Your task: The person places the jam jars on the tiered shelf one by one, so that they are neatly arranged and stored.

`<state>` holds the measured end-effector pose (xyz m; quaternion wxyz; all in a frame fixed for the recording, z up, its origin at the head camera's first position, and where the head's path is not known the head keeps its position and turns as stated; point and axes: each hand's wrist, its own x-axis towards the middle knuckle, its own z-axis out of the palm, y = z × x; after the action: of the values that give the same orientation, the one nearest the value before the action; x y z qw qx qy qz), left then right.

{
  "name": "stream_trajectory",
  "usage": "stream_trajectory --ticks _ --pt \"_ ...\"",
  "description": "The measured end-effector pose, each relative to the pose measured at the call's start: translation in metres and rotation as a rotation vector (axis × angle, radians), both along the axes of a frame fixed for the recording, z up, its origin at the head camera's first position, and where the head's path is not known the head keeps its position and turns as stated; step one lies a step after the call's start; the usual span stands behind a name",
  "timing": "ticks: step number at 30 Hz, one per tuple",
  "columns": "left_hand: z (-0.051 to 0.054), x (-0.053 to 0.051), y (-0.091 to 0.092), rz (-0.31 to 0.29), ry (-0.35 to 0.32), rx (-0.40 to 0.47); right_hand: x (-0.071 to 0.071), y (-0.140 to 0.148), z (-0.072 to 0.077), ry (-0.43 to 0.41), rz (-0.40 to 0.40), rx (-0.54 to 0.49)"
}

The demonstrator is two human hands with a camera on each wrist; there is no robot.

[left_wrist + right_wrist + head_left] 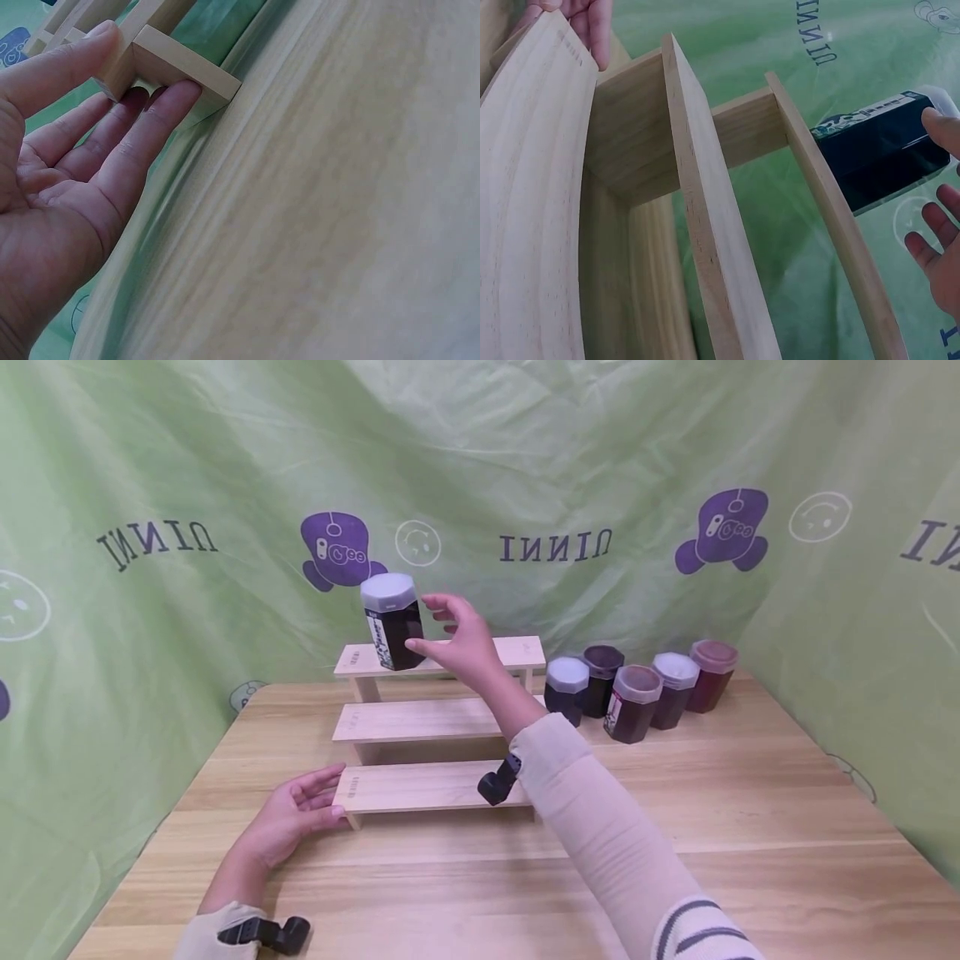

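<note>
A three-tier wooden display stand is on the table. My left hand holds the left end of its lowest tier. In the left wrist view, the thumb lies at the board's edge and the fingers touch the side support. A dark jar with a whitish octagonal lid and a printed label is upright at the left end of the top tier. Beside it, my right hand has its fingers spread. Its thumb is at the jar, while the other fingers stand apart from it.
Several similar lidded jars group right of the stand, among them a white-lidded jar, a pink-lidded jar and a reddish jar. A green printed cloth hangs behind the wooden table.
</note>
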<state>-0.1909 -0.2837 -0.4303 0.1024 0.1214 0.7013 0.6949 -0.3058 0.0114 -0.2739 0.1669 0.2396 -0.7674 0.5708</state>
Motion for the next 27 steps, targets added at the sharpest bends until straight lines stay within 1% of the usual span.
stream_trajectory --ticks 3,8,16,22,27 --pt "0.001 0.001 0.0 0.003 -0.002 -0.006 0.002 0.003 -0.002 0.016 0.007 0.014" --pt "0.001 0.002 0.0 0.011 -0.008 -0.016 0.008 0.01 -0.004 0.026 0.019 0.074" --pt "-0.001 0.002 0.0 0.014 -0.012 -0.013 0.017 0.02 -0.004 0.087 0.052 0.131" --pt "-0.001 0.001 0.0 0.008 -0.009 0.0 0.025 0.031 -0.002 0.14 0.078 0.146" --pt "0.0 0.0 0.0 0.002 -0.002 0.009 0.03 0.041 -0.003 0.151 0.101 0.122"
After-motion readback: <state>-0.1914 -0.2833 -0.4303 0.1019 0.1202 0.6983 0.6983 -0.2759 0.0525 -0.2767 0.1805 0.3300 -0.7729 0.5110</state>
